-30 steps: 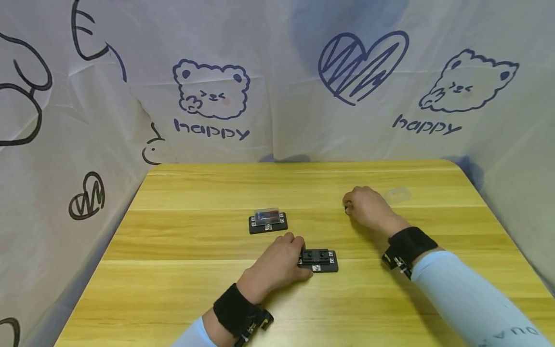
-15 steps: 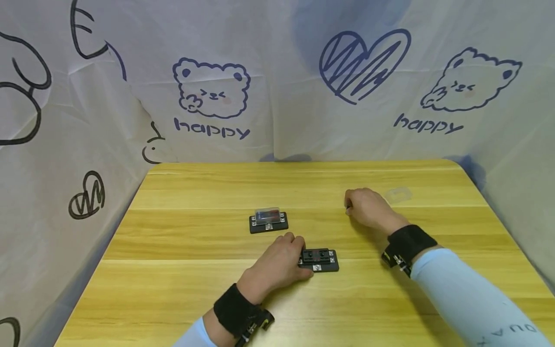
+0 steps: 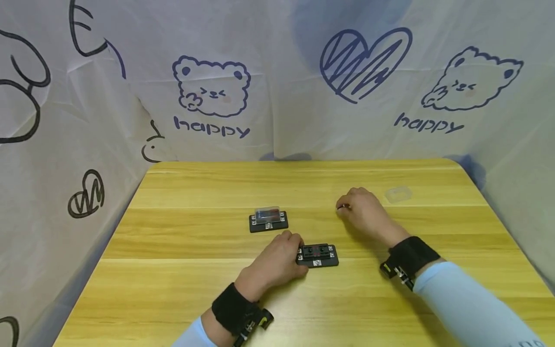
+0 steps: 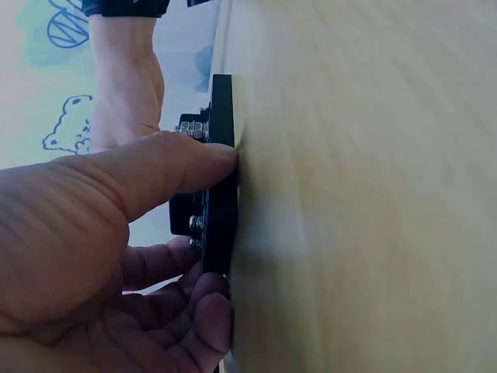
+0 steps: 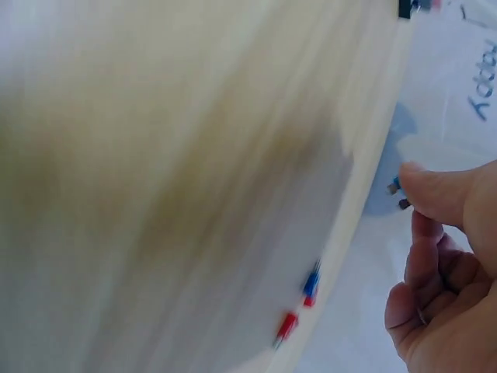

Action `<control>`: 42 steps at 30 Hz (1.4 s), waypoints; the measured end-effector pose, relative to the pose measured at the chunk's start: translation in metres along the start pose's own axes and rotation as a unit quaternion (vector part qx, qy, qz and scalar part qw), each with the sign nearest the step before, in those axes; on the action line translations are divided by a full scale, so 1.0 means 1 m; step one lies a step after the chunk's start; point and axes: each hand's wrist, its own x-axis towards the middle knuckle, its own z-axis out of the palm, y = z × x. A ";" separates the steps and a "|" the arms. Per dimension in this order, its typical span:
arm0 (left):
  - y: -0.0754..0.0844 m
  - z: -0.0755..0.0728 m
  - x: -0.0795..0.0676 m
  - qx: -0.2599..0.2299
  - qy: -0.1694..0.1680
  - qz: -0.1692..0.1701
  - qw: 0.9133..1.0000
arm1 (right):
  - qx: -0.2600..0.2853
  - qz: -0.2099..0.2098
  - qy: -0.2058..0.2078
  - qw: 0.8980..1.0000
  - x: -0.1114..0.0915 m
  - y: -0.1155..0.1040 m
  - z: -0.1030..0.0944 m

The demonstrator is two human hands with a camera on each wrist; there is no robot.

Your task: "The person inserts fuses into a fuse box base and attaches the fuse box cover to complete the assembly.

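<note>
A black fuse block [image 3: 317, 256] with metal screw terminals lies on the table, its cover off. My left hand [image 3: 273, 262] grips it by its left end, and in the left wrist view the thumb [image 4: 194, 159] presses along the side of its base. Farther back on the right, my right hand [image 3: 366, 210] pinches a small blue blade fuse [image 5: 396, 183] between thumb and fingers, its metal prongs sticking out. Below that hand in the right wrist view lie a blue fuse [image 5: 311, 281] and a red fuse [image 5: 286, 326], with more red beside the blue one.
Behind the left hand stands a second fuse block [image 3: 268, 220] with a clear cover over it. A loose clear cover [image 3: 398, 194] lies right of the right hand. White cloth [image 3: 299, 120] with drawings hangs behind the wooden table [image 3: 182, 289].
My right hand has shifted slightly left, and the fuse in it shows more clearly at the fingertips. The left hand and the fuse block appear a little higher in view.
</note>
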 end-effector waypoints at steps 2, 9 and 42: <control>-0.001 0.001 0.001 -0.002 0.006 0.000 1.000 | 0.016 0.011 0.003 1.000 -0.003 -0.008 0.001; -0.002 0.001 0.003 -0.024 0.003 -0.011 1.000 | 0.063 0.004 0.006 0.998 -0.016 -0.041 0.005; -0.005 -0.001 0.003 -0.023 -0.005 -0.008 1.000 | 0.046 -0.075 -0.010 0.996 -0.037 -0.084 0.023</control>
